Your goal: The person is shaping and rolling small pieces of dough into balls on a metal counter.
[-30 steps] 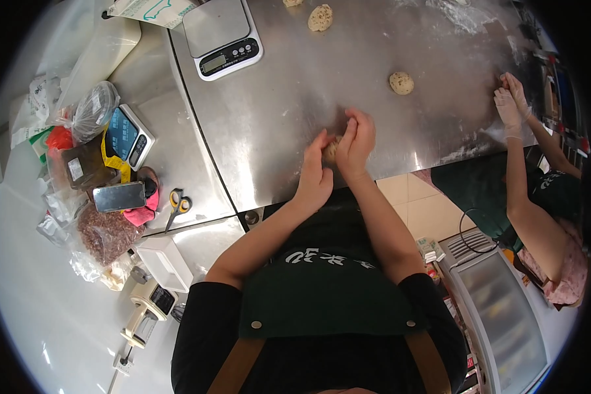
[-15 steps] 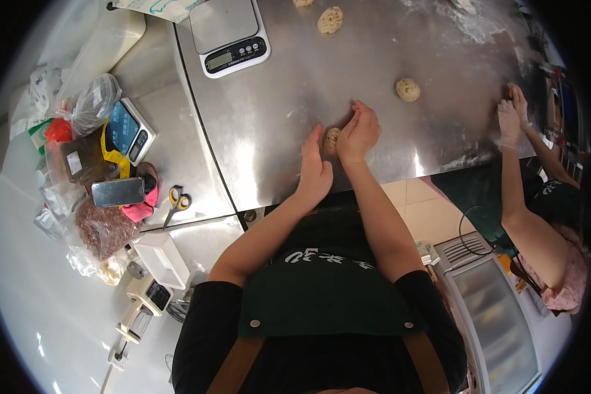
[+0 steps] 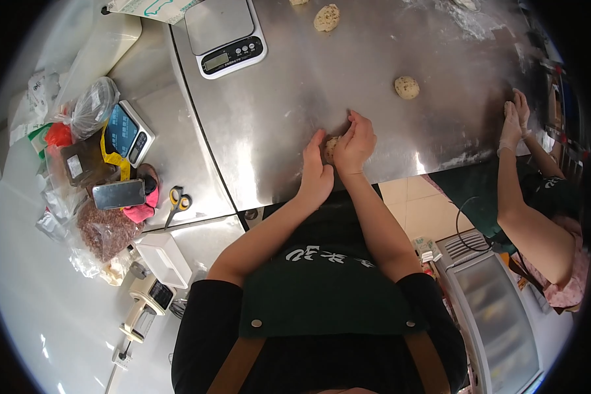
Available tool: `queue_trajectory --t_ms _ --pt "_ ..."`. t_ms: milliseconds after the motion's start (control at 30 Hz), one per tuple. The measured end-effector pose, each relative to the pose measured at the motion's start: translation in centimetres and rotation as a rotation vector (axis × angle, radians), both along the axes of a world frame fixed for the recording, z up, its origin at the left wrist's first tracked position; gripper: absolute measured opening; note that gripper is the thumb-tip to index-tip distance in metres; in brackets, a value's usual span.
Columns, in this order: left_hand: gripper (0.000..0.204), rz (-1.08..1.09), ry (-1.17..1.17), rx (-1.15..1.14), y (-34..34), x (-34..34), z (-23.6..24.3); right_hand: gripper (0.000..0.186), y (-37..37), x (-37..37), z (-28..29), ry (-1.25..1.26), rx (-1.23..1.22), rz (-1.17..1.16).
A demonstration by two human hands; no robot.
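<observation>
A small speckled dough ball (image 3: 330,148) rests on the steel table (image 3: 289,98) near its front edge, cupped between my two hands. My left hand (image 3: 316,174) lies along its left side, fingers together and pointing away from me. Curved round the right side is my right hand (image 3: 356,148), which hides much of the ball. Farther off, another dough ball (image 3: 406,88) sits to the right on the bare steel. A third dough piece (image 3: 327,18) lies near the far edge of the view, with part of one more beside it.
A white kitchen scale (image 3: 228,39) stands at the far left of the table. Scissors (image 3: 178,205), a phone (image 3: 118,194), a second scale (image 3: 128,131) and plastic bags crowd the left side. At the right, a co-worker's gloved hands (image 3: 513,125) are over the table. Flour streaks the far right.
My hands have shifted slightly, and the right one now covers more of the dough ball. The co-worker's hands have come closer together.
</observation>
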State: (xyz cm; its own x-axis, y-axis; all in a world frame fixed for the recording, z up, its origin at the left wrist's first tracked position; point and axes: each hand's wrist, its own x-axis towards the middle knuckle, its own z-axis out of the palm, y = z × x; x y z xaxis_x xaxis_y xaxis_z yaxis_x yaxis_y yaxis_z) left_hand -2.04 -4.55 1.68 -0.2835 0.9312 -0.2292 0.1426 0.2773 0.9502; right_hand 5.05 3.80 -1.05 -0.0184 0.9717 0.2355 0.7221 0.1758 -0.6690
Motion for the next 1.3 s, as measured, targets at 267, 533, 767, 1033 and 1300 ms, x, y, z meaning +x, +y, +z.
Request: queue_trajectory --t_ms 267,533,767,1033,1300 --pt "0.079 -0.046 -0.119 0.021 -1.2 0.9 1.4 0.02 -0.1 0.2 2.1 0.118 -0.207 0.01" --pt "0.073 -0.092 -0.191 -0.059 0.9 -0.3 -0.6 0.021 -0.7 1.2 0.5 -0.057 -0.067 0.001" --pt "0.074 -0.212 -0.162 -0.054 0.1 -0.7 0.1 0.024 -1.4 1.1 2.2 0.128 -0.221 -0.048" --pt "0.075 0.042 -0.293 -0.03 -1.4 1.4 0.6 0.025 -3.4 2.7 -0.5 -0.034 0.006 -0.046" --pt "0.065 -0.384 0.004 -0.02 0.8 -0.7 0.4 0.024 -3.5 2.9 -0.6 0.236 -0.168 -0.092"
